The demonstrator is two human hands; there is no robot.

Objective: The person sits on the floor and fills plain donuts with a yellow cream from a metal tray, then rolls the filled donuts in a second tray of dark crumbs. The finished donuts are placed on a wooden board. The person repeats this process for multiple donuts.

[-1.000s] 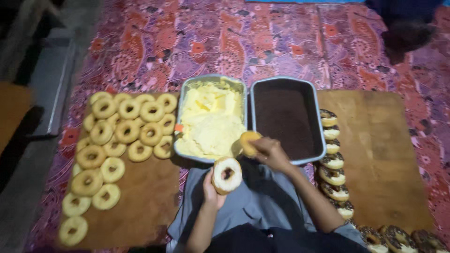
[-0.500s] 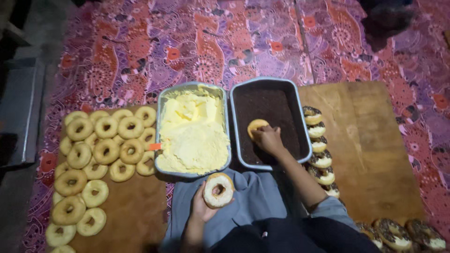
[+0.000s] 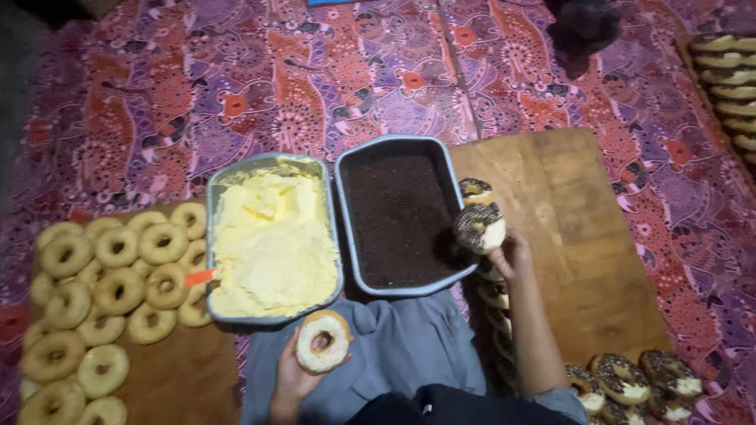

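My right hand (image 3: 510, 253) holds a donut coated in dark crumbs (image 3: 479, 227) just past the right rim of the grey tray of dark crumbs (image 3: 398, 216). Below it, coated donuts (image 3: 475, 190) run in a column along the left edge of a wooden board (image 3: 579, 228). My left hand (image 3: 295, 376) holds a cream-topped donut (image 3: 323, 341) over my grey-clothed lap, in front of the grey tray of yellow cream (image 3: 272, 240). An orange-handled tool (image 3: 199, 277) rests at that tray's left rim.
Several plain ring donuts (image 3: 106, 291) lie on a wooden board at the left. More coated donuts (image 3: 630, 378) sit at the lower right, and another row (image 3: 728, 79) at the top right. A patterned purple-red cloth (image 3: 315, 79) covers the floor.
My right hand pressed the donut into the dark crumb tray, then lifted it out coated and moved right toward the board. The left hand kept its cream-topped donut.
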